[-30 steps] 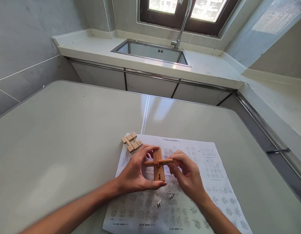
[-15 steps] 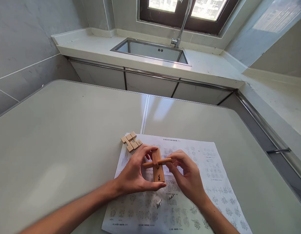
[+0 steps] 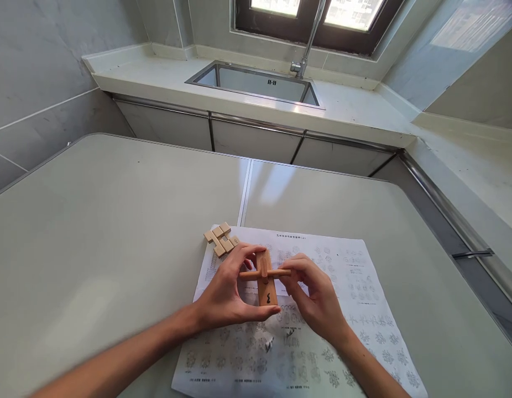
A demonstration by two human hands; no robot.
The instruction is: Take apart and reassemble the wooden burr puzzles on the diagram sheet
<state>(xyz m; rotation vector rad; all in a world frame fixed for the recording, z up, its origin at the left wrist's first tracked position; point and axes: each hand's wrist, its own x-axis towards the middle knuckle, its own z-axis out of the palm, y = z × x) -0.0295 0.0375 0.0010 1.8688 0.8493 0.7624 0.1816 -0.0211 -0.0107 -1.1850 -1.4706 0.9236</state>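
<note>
Grip of the left hand (image 3: 228,293) spans the wooden block (image 3: 262,289), fingers at its far end and thumb at its near end, holding it firmly. Right hand (image 3: 318,296) pinches the right end of a thin wooden rod (image 3: 277,272), which lies crosswise at the block's middle. Both pieces are held above a printed paper sheet (image 3: 309,359) on the pale desk (image 3: 115,232). Light wooden pieces (image 3: 218,243) sit at the sheet's far left corner, near the left hand.
</note>
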